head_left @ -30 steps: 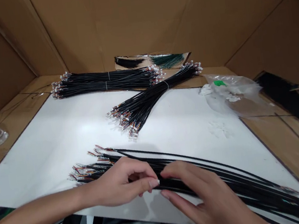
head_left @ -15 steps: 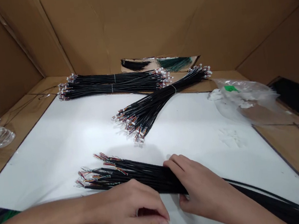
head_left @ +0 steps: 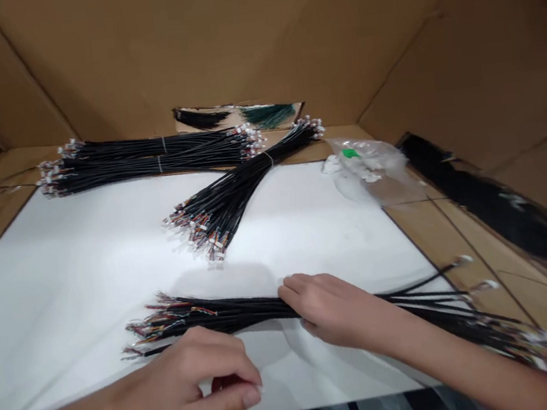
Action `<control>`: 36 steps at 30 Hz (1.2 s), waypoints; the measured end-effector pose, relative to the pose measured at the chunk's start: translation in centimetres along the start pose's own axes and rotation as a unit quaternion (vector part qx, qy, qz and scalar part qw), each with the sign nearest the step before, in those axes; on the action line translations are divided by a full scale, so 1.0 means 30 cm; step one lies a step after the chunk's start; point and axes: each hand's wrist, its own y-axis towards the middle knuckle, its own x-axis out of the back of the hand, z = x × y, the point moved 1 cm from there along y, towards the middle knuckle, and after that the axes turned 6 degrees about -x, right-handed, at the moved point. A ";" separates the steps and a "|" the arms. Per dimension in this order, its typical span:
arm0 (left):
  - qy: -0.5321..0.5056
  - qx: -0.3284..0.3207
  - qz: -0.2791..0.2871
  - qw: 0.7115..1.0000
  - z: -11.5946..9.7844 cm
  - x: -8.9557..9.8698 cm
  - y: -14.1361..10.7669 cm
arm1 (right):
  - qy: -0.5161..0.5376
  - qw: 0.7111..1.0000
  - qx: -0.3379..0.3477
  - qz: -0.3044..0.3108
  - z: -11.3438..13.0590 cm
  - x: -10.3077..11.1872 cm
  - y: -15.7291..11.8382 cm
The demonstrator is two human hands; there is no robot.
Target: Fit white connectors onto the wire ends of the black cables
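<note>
Wiring workshop, cardboard wall (head_left: 232, 42) at twelve o'clock, tied cable bundles (head_left: 122, 171) at ten, bagged white parts (head_left: 370, 171) at two

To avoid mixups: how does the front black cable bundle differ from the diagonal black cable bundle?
The front black cable bundle is gripped by the right hand; the diagonal black cable bundle lies untouched, a pale tie around it. The front bundle's left ends show bare coloured wires; the diagonal bundle's carry white connectors. Both are black-sheathed.

Held cables (head_left: 252, 310) blur — at the right end (head_left: 523, 337).
</note>
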 end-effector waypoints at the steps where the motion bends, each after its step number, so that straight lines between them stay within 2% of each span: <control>1: 0.009 -0.002 0.000 1.000 -0.005 0.003 0.002 | 0.004 1.000 -0.004 0.002 0.003 0.005 -0.005; 7: 0.079 -0.001 0.021 0.997 -0.019 0.017 0.006 | -0.005 0.999 -0.046 -0.011 0.005 -0.013 -0.029; 13: 0.072 0.028 0.046 0.996 -0.006 0.014 -0.006 | -0.026 0.999 -0.012 -0.022 -0.005 -0.030 -0.024; 20: 0.105 0.019 0.011 0.994 -0.007 0.031 -0.011 | -0.086 0.995 -0.003 -0.043 0.028 -0.033 -0.030; 25: 0.121 0.008 -0.013 0.992 -0.015 0.043 -0.029 | -0.118 0.992 0.005 -0.039 0.076 0.059 -0.040; 30: 0.142 -0.012 -0.025 0.989 -0.034 0.063 -0.045 | -0.179 0.983 0.015 -0.047 0.054 0.192 -0.045; 33: 0.151 -0.025 -0.048 0.987 -0.057 0.096 -0.051 | -0.242 0.966 0.028 -0.087 0.019 0.258 -0.044; 36: 0.135 -0.040 -0.098 0.985 -0.093 0.147 -0.051 | -0.321 0.935 0.061 -0.139 -0.005 0.318 -0.035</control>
